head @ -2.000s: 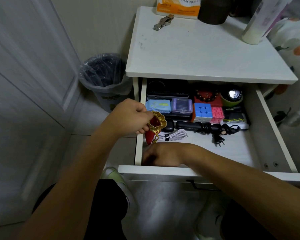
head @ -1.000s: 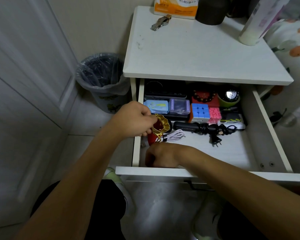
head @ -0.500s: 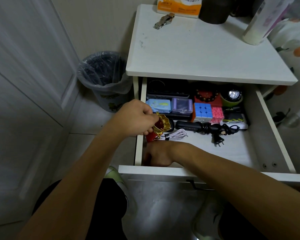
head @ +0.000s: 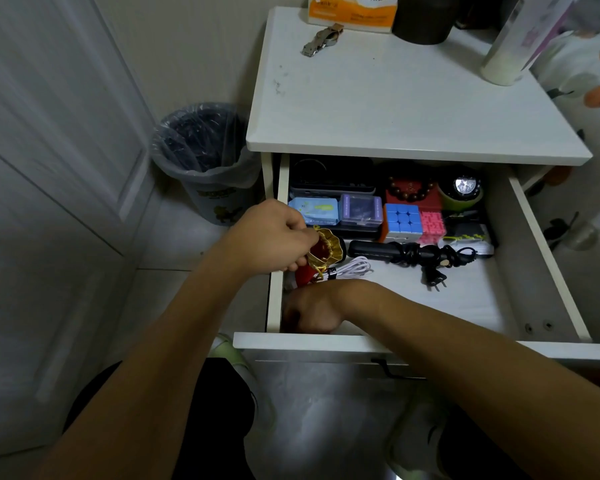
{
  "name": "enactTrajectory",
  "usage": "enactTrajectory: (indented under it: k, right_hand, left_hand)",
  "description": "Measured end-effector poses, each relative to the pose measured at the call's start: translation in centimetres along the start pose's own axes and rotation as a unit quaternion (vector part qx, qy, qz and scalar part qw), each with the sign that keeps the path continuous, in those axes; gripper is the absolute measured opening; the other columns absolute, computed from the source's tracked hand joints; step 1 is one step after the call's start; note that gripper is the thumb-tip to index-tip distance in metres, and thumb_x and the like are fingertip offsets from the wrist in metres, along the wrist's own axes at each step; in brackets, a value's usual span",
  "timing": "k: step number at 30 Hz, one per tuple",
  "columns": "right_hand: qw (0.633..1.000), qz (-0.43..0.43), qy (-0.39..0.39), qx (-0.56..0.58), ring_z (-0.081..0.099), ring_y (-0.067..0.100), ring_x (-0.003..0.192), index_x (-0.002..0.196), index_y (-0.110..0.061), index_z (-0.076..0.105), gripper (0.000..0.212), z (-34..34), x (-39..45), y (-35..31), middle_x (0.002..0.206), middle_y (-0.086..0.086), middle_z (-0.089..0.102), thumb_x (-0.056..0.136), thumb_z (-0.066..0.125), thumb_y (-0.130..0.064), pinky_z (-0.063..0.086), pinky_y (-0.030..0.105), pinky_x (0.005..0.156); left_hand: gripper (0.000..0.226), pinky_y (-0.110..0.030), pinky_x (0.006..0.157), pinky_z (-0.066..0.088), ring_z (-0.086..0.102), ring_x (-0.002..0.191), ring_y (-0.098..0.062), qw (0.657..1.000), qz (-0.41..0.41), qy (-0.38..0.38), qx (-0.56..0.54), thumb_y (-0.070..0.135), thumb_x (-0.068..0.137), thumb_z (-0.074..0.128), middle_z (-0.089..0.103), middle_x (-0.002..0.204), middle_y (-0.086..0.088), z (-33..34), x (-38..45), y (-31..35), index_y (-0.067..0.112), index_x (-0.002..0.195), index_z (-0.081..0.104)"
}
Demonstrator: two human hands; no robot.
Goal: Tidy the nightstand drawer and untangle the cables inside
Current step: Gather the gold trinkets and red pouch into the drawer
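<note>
Open nightstand drawer (head: 548,258), left hand (head: 274,237) pinching gold rim of red pouch (head: 321,254) at drawer's left side, right hand (head: 310,311) curled in front-left corner, grasp indeterminate, coiled white cable (head: 355,268) beside pouch, tangled black cable (head: 426,256) mid-drawer.

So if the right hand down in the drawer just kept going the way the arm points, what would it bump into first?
Probably the drawer's left wall: the right hand reaches leftward into the front-left corner, already close to it. Depth is hard to judge.
</note>
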State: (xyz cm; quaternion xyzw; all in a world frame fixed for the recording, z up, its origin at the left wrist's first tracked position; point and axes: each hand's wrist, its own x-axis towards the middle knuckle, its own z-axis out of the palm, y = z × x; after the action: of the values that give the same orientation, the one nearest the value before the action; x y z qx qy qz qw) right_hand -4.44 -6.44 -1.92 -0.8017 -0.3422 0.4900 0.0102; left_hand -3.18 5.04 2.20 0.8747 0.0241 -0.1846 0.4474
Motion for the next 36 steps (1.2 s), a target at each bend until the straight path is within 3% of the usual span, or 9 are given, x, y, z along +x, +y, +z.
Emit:
enactTrajectory:
  k: [5,10,13,21,24,30,36]
  right_hand:
    - [0.999,-0.031,0.029,0.014,0.058,0.028,0.113,0.127,-0.008,0.063,0.031,0.0,-0.7,-0.1,0.126,0.010,0.062,0.101,0.048,-0.017,0.048,0.040,0.097]
    - [0.998,-0.040,0.028,0.028,0.056,0.024,0.111,0.120,-0.010,0.065,0.028,0.0,-1.4,0.3,0.124,0.008,0.061,0.101,0.047,-0.018,0.046,0.035,0.093]
    - [0.998,-0.027,0.023,0.057,0.052,0.015,0.114,0.129,-0.018,0.061,0.032,0.1,-1.9,0.9,0.133,0.002,0.058,0.100,0.047,-0.021,0.040,0.028,0.092]
    - [0.999,0.007,-0.004,0.040,0.052,0.019,0.120,0.130,-0.014,0.061,0.034,0.2,-2.4,1.7,0.135,0.003,0.057,0.099,0.046,-0.018,0.040,0.028,0.091]
    - [0.997,0.022,-0.005,0.080,0.053,0.013,0.110,0.127,-0.019,0.063,0.033,0.1,-2.8,2.6,0.130,-0.003,0.058,0.096,0.051,-0.015,0.044,0.026,0.089]
    - [0.996,0.030,0.019,0.080,0.052,-0.001,0.082,0.119,-0.025,0.066,0.029,0.7,-2.7,3.6,0.104,-0.013,0.055,0.094,0.052,-0.018,0.041,0.015,0.065]
    - [0.996,0.007,0.065,0.054,0.058,0.011,0.100,0.115,-0.020,0.070,0.026,1.1,-2.7,3.5,0.110,-0.009,0.065,0.096,0.056,-0.029,0.047,0.027,0.086]
  left_hand:
    - [0.026,-0.023,0.056,0.057,0.071,0.060,-0.014,1.000,0.005,-0.001,0.004,0.020,0.092,0.058,0.071,0.061,0.000,-0.2,0.1,0.1,0.004,0.075,0.069]
    - [0.025,-0.022,0.054,0.056,0.070,0.058,-0.013,1.000,0.001,-0.002,0.012,0.019,0.091,0.057,0.071,0.061,0.000,-0.1,-0.1,0.1,0.002,0.078,0.068]
    - [0.025,-0.021,0.053,0.055,0.070,0.058,-0.013,1.000,0.001,-0.003,0.014,0.019,0.091,0.057,0.071,0.060,0.000,0.0,-0.3,-0.1,0.005,0.074,0.068]
    - [0.025,-0.022,0.054,0.054,0.070,0.058,-0.012,1.000,0.005,-0.010,0.012,0.018,0.092,0.057,0.071,0.060,0.000,0.2,-0.5,0.2,0.008,0.072,0.068]
    - [0.025,-0.021,0.054,0.054,0.070,0.058,-0.013,1.000,0.006,-0.015,0.012,0.018,0.093,0.057,0.071,0.061,-0.001,0.2,-0.5,0.3,0.008,0.072,0.068]
    - [0.025,-0.021,0.053,0.054,0.070,0.058,-0.012,1.000,0.011,-0.019,0.017,0.019,0.093,0.057,0.072,0.062,-0.002,0.3,-0.6,0.4,0.006,0.075,0.069]
    - [0.026,-0.022,0.054,0.057,0.070,0.058,-0.013,1.000,0.013,-0.015,0.017,0.019,0.093,0.058,0.071,0.061,-0.001,0.4,-0.7,0.6,0.006,0.074,0.068]
